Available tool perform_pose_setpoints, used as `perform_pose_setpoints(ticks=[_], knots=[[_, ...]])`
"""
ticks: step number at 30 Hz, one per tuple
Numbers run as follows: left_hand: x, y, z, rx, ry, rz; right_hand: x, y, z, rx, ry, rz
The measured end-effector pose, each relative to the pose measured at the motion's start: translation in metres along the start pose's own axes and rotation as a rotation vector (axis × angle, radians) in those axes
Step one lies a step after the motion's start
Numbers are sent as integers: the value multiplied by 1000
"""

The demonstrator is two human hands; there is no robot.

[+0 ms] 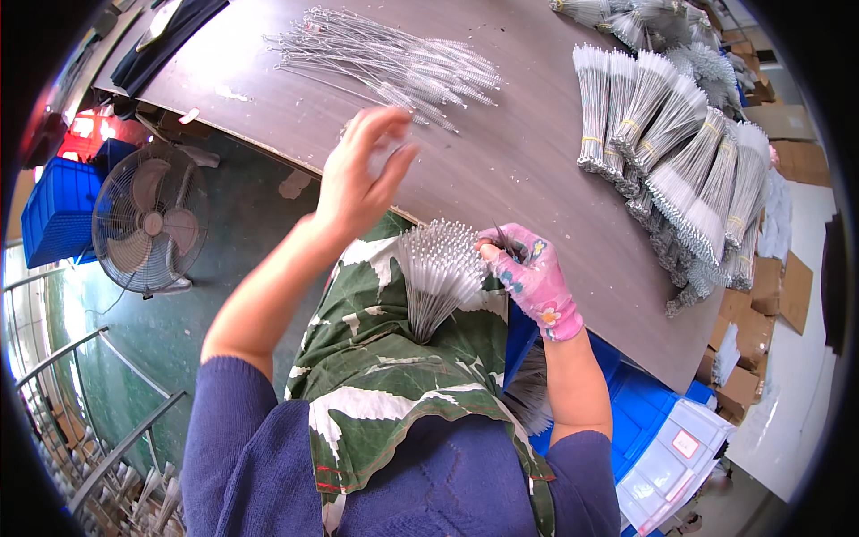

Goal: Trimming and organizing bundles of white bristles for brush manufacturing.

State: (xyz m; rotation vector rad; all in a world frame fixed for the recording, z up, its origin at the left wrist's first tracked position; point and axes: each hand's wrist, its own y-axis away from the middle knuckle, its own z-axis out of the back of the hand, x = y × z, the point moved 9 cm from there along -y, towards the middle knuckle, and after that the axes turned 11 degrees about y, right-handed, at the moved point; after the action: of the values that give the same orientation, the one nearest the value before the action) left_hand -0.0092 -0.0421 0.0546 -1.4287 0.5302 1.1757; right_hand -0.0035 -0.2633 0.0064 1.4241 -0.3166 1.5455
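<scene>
A fanned bundle of thin wire brushes [438, 268] stands in my lap against the camouflage apron [376, 358], its looped wire ends facing up. My right hand [537, 277], in a pink flowered glove with a bare thumb tip, is beside the bundle's right edge. Its fingers close on a small dark pointed tool [503, 240], perhaps tweezers. My bare left hand [367, 170] is raised over the table edge, fingers bent and thumb apart. A blurred whitish patch shows at its palm. Beyond it lies a loose pile of wire brushes [394, 67].
Tied brush bundles [689, 152] are heaped on the right of the brown table [537, 170]. A floor fan [150, 219] and blue crate [58, 210] stand left. Blue bins [640, 407] and a clear plastic box [676, 456] are at lower right. Metal rails [125, 452] edge the lower left.
</scene>
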Motion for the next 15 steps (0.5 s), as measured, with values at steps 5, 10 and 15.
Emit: perform_pose_setpoints(ticks=[5, 10, 15], knots=[[32, 140, -11, -83, 294, 519, 5, -15, -1, 105, 98, -33], [41, 191, -97, 142, 913, 945, 27, -30, -8, 240, 533, 14], [38, 187, -101, 176, 673, 796, 36, -24, -1, 287, 786, 18]])
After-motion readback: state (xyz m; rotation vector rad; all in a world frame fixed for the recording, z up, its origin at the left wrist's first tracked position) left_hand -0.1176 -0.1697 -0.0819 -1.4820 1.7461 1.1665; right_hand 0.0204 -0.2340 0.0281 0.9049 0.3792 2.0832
